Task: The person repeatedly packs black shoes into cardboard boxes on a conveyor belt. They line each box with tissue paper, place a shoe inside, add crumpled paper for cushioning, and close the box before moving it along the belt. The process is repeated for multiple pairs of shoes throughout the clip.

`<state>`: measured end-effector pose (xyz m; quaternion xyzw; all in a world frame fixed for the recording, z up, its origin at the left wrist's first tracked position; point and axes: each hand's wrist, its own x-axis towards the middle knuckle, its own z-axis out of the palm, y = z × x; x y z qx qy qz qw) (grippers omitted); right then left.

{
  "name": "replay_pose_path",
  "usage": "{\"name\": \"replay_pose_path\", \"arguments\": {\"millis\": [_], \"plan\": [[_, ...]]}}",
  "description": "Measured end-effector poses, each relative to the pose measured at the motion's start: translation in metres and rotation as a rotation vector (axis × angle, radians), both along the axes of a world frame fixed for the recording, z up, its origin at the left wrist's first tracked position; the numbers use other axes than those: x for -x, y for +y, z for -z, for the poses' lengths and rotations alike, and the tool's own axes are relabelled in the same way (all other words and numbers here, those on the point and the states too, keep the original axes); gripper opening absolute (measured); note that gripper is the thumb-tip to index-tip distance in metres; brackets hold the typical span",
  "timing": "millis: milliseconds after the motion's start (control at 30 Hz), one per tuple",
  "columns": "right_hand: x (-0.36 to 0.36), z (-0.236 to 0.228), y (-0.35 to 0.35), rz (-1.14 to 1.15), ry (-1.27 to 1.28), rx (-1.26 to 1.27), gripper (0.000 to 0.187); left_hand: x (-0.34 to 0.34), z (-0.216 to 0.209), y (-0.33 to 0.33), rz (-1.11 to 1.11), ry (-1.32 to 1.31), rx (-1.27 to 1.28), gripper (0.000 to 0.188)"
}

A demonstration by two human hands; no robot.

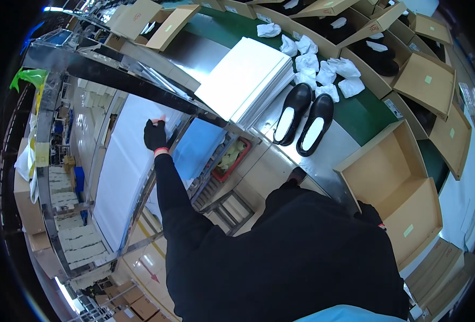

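My left hand [155, 134], in a black glove with bare fingertips, reaches out to the left. Its fingers lie on large white paper sheets [124, 161], stretched slightly apart. At the near edge of an open brown shoe box [383, 159], my right hand [367, 213] touches the cardboard, its fingers mostly hidden. No contents show in that box; its lid lies folded back toward me. A pair of black shoes with white insoles, the left shoe [292, 114] and the right shoe [316, 124], stands on the metal bench between my hands.
A thick stack of white sheets [245, 75] lies left of the shoes. Crumpled white paper wads [308, 63] sit on the green belt [363, 115]. Several open boxes with dark shoes line the far side. Blue sheets [198, 147] and a red crate [232, 161] are below the bench.
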<state>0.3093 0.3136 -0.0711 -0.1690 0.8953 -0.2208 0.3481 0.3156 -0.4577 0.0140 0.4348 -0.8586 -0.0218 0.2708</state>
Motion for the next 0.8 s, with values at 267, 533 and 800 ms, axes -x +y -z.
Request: {"name": "replay_pose_path", "arguments": {"millis": [267, 533, 800], "plan": [[-0.003, -0.007, -0.01, 0.04, -0.017, -0.074, 0.044, -0.051, -0.011, -0.121, 0.324, 0.309, -0.247, 0.032], [-0.027, -0.009, -0.01, 0.327, -0.09, 0.181, 0.045, -0.054, -0.046, -0.075, 0.39, -0.014, -0.298, 0.048], [0.042, -0.032, -0.005, 0.75, -0.046, 0.664, 0.033, -0.066, -0.042, -0.134, -0.211, -0.069, 0.109, 0.048]]}}
